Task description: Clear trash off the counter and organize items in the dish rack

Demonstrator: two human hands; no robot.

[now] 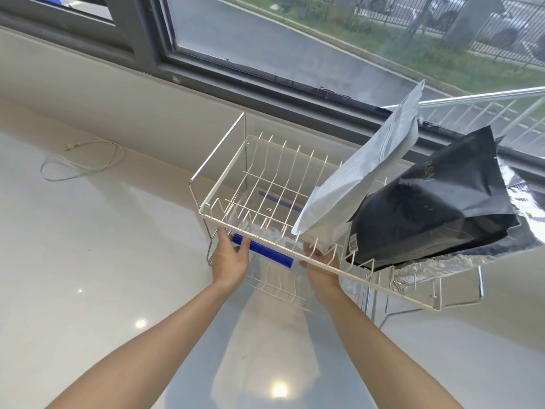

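A white two-tier wire dish rack point(218, 175) stands on the glossy counter by the window. On the right of its upper tier lean a white pouch point(354, 184), a black pouch point(436, 208) and a silver foil bag point(528, 214). A clear plastic container with a blue-edged lid point(262, 250) sits in the lower tier. My left hand point(230, 261) grips its left end at the blue edge. My right hand point(318, 268) holds its right end, under the upper tier's front rail.
A white cable point(85, 160) lies looped on the counter at the far left near the wall ledge. A dark-framed window point(265, 84) runs along the back. The counter point(88, 290) stretches left and in front of the rack.
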